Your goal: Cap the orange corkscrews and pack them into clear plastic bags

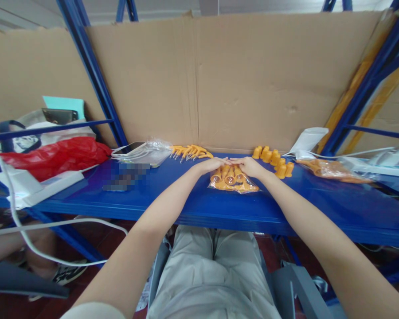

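A clear plastic bag filled with orange cup-shaped plastic parts lies on the blue tabletop in front of me. At its far edge, my left hand comes in from the left, fingers bent over the plastic. My right hand meets it from the other side, and the fingertips of both nearly touch along that edge. Both hands appear closed on the bag; the thumbs are mostly hidden. Just beyond my left hand lies a pile of orange hooked pieces with metal spirals. Several loose orange cups stand right of my right hand.
On the left are a phone on clear plastic, a red bag and a white power strip with cables. Another bag of orange parts lies right. Cardboard walls the back; blue posts flank it.
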Demonstrator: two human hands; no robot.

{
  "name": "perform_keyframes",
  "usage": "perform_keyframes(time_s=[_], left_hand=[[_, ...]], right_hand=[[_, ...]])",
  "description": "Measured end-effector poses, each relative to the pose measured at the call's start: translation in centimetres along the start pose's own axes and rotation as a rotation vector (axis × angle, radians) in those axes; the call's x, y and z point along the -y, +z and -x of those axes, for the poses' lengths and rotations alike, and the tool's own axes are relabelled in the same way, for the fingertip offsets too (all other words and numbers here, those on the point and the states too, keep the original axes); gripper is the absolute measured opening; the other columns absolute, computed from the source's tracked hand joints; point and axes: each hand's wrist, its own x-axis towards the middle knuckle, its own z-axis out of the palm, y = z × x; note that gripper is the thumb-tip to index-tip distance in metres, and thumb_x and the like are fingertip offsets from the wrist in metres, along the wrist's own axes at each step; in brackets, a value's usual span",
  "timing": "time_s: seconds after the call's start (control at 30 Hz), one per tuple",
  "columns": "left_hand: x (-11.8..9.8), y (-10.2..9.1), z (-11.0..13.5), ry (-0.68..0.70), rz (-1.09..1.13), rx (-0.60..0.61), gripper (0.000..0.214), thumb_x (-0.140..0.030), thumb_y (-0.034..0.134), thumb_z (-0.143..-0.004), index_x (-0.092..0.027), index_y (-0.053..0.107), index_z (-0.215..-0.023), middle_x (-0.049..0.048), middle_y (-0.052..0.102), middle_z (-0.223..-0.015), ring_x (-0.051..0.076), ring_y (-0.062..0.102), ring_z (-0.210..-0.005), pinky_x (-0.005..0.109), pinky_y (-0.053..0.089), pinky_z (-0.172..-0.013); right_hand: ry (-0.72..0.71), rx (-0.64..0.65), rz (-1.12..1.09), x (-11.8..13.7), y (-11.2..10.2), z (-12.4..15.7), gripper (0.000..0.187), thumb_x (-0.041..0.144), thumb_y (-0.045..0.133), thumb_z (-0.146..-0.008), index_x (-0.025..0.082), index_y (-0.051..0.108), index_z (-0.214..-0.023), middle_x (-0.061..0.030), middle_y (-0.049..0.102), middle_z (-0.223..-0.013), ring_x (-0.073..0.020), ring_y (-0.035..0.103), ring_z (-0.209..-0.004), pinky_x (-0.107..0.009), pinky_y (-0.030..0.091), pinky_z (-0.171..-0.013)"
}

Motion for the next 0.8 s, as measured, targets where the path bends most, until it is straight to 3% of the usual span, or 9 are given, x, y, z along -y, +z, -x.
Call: perform_keyframes(time_s=[0.13,0.33,0.47,0.67,0.8], left_hand=[[-2.0,-0.1,0.9,-0.047,-0.093,0.062,0.048,-0.027,0.027,-0.099,-0.023,0.051,-0.140,0.0008,0.033,-0.155,0.018,0.018,-0.147,0.039,0.016,-0.120],[-4.6,0.8,1.4,-0.171,-0.397,0.107,0.055,-0.036,0.023,-0.101,-0.014,0.028,-0.152,0.0099,0.015,-0.160,0.022,0.017,-0.147,0.037,0.015,-0.120],[-5.5,1.4,1.6,-0.148,-0.508,0.058,0.053,-0.034,0.023,-0.101,-0.014,0.032,-0.149,0.0116,0.024,-0.158,0.021,0.025,-0.145,0.036,0.022,-0.118],[-6.3,1.6,2.1,-0.125,-0.574,-0.048,0.042,-0.025,0.028,-0.101,-0.012,0.049,-0.136,0.0138,0.051,-0.143,0.023,0.053,-0.128,0.035,0.040,-0.107],[-6.6,1.9,2.0,-0.149,-0.570,-0.044,0.041,-0.024,0.028,-0.101,-0.013,0.052,-0.132,0.0137,0.056,-0.139,0.022,0.055,-0.125,0.034,0.042,-0.104]], right_hand=[[0.082,0.027,0.004,0.9,-0.5,0.3,0.051,0.004,0.037,-0.081,0.019,0.074,-0.112,-0.0015,0.067,-0.122,-0.0197,0.057,-0.123,-0.031,0.040,-0.109],[0.209,0.115,0.262,3.3,-1.8,1.0,0.044,0.023,0.035,-0.096,0.011,0.073,-0.114,-0.0130,0.068,-0.118,-0.0240,0.067,-0.108,-0.026,0.048,-0.090],[0.178,0.196,0.405,4.1,-2.2,1.2,0.045,0.023,0.033,-0.097,0.011,0.071,-0.116,-0.0148,0.071,-0.112,-0.0233,0.068,-0.102,-0.025,0.046,-0.083],[0.189,0.223,0.414,3.7,-2.0,1.0,0.045,0.024,0.033,-0.097,0.009,0.071,-0.116,-0.0161,0.072,-0.111,-0.0240,0.069,-0.101,-0.026,0.046,-0.079],[0.181,0.223,0.405,3.9,-2.1,1.0,0.044,0.023,0.034,-0.096,0.011,0.072,-0.114,-0.0144,0.072,-0.111,-0.0240,0.069,-0.101,-0.026,0.046,-0.081]])
